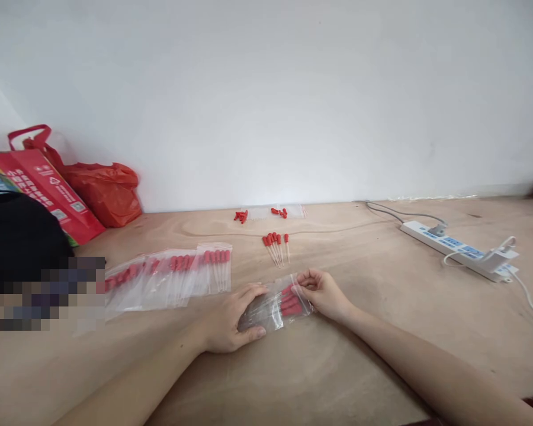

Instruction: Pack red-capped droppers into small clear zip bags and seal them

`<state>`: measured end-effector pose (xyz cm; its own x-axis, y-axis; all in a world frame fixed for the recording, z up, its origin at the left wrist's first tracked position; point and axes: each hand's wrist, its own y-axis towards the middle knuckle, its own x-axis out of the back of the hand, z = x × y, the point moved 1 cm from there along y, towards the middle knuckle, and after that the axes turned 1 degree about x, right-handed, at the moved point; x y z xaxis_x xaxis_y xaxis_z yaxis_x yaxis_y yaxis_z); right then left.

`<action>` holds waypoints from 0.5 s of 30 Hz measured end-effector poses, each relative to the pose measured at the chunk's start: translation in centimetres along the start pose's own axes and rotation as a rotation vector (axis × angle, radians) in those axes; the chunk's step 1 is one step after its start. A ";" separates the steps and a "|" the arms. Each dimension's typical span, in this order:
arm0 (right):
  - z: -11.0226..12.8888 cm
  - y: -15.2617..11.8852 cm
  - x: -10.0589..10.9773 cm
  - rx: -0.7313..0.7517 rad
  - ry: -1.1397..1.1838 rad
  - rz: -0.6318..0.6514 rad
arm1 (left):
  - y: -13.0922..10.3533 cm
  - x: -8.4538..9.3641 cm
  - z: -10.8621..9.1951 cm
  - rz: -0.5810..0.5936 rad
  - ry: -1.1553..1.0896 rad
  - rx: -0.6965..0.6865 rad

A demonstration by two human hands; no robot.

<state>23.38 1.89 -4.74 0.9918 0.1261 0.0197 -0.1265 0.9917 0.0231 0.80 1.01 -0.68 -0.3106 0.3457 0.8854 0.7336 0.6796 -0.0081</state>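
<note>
A clear zip bag [275, 318] with several red-bulbed droppers [290, 306] inside lies in front of me, bulbs towards the right. Around its left end, my left hand [231, 319] grips the bag, thumb on the near edge and fingers on the far edge. The right edge of the bag is pinched between the thumb and fingers of my right hand [322, 293]. Just beyond the bag, several loose droppers [273, 245] with red bulbs and thin pale stems lie on the wooden table [337, 367].
To the left, an overlapping row of filled bags [173, 278] holds more droppers. Loose red bulbs [241, 217] and a clear bag [295, 211] lie near the wall. A power strip [457, 248] with cables is on the right. Red bags [104, 192] and a black item [22, 242] stand far left.
</note>
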 end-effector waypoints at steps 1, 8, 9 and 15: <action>0.0 0.0 -0.1 -0.001 -0.022 0.000 | 0.0 0.0 0.0 -0.001 0.000 0.001; 0.6 -0.2 0.0 -0.016 -0.135 0.095 | 0.0 -0.1 0.0 -0.006 0.000 -0.008; 0.5 0.0 0.2 -0.041 -0.144 0.113 | 0.0 -0.1 0.0 -0.007 0.001 -0.009; 0.2 3.7 2.1 -0.094 -0.271 -0.152 | 0.0 0.2 -0.3 0.020 0.021 -0.042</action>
<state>24.99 5.82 -4.44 0.9573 -0.0222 0.2884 0.0371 0.9982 -0.0461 0.95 0.91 -0.37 -0.2832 0.3445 0.8950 0.7644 0.6447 -0.0063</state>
